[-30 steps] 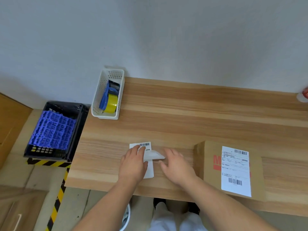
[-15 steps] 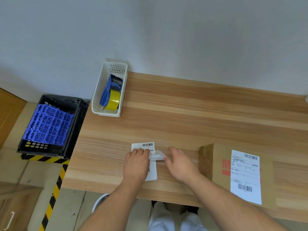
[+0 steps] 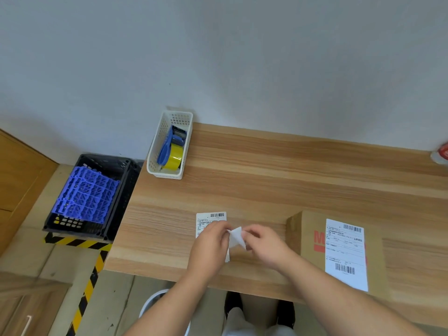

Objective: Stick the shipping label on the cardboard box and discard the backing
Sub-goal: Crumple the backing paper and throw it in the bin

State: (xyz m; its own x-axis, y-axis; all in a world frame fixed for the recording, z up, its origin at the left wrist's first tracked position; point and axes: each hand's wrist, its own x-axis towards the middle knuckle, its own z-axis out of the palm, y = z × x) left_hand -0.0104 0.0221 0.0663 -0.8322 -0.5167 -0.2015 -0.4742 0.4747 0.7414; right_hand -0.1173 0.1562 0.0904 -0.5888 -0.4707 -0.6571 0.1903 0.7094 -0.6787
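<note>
A white shipping label [image 3: 210, 220] with a barcode lies flat on the wooden table [image 3: 266, 185] near its front edge. My left hand [image 3: 210, 243] rests on the label and pins it down. My right hand [image 3: 265, 246] pinches a peeled white corner [image 3: 236, 237] lifted from the label's right side. To the right sits the cardboard box [image 3: 308, 238] with red print and a white label [image 3: 345, 253] stuck on its top.
A white basket [image 3: 160, 151] holding a blue tape dispenser with yellow tape stands at the table's back left. A black crate [image 3: 121, 190] with blue plastic grids sits on the floor to the left. A white bin rim [image 3: 155, 300] shows under the table edge.
My right hand has pulled the peeled corner higher and further off the label. My left hand stays on the label. The camera has shifted slightly.
</note>
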